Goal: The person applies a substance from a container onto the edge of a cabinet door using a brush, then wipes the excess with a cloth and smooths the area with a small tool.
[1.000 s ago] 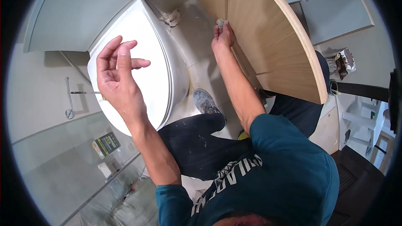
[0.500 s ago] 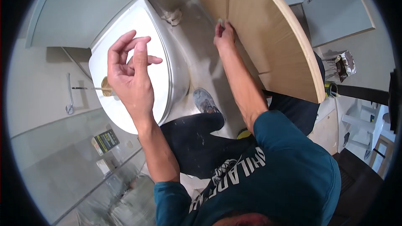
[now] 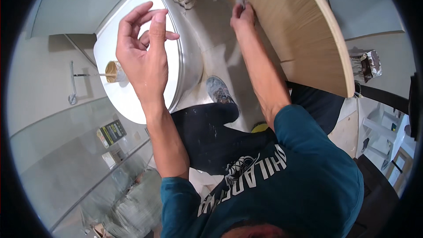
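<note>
My left hand (image 3: 145, 59) hangs in the air above the white toilet lid (image 3: 132, 108), fingers apart and loosely curled, with nothing in it. My right hand (image 3: 243, 20) reaches forward to the lower part of a light wooden door (image 3: 304, 35). Its fingers are closed on a small grey folded piece (image 3: 240, 2), mostly hidden by them; its material is too small to tell. That piece is at the door's face, beside a dark groove line. Near my left wrist, an opened can (image 3: 112, 70) with tan stuff inside stands on the lid, a thin stick or brush (image 3: 90, 75) across it.
A crumpled whitish rag (image 3: 187, 1) lies on the floor behind the toilet. My shoe (image 3: 219, 90) is between toilet and door. Glass panels (image 3: 66, 136) run along the left, with a dark box (image 3: 112, 133) there. A brown-smeared foil tray (image 3: 370, 65) is beyond the door.
My right hand has slid forward along the door with the grey piece. The left hand keeps its curled shape, a little further up in view. The whole view has shifted slightly.
</note>
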Demonstrator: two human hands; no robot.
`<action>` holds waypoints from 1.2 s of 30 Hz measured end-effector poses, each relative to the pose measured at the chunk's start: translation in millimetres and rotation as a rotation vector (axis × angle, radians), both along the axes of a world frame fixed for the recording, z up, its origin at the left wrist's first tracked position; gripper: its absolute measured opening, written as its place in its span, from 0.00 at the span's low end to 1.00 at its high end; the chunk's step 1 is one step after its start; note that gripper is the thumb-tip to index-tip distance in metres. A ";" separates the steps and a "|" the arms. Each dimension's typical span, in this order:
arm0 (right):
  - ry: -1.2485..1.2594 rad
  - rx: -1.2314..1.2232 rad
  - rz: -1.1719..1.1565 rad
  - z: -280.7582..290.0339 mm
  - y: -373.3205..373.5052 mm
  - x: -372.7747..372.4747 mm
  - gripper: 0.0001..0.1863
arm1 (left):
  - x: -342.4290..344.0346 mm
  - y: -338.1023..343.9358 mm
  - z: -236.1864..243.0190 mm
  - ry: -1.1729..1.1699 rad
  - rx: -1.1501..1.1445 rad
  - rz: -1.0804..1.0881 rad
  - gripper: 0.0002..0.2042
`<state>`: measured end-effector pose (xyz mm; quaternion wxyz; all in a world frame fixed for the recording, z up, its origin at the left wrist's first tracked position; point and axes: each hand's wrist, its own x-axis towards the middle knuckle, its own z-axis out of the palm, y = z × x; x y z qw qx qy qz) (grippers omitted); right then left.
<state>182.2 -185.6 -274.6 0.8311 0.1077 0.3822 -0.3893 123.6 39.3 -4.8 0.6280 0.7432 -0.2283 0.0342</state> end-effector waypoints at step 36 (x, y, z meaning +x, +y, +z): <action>-0.194 -0.204 -0.023 119.9 8.5 -2.9 0.07 | -2.8 -1.3 -5.6 -0.011 0.090 -0.088 0.17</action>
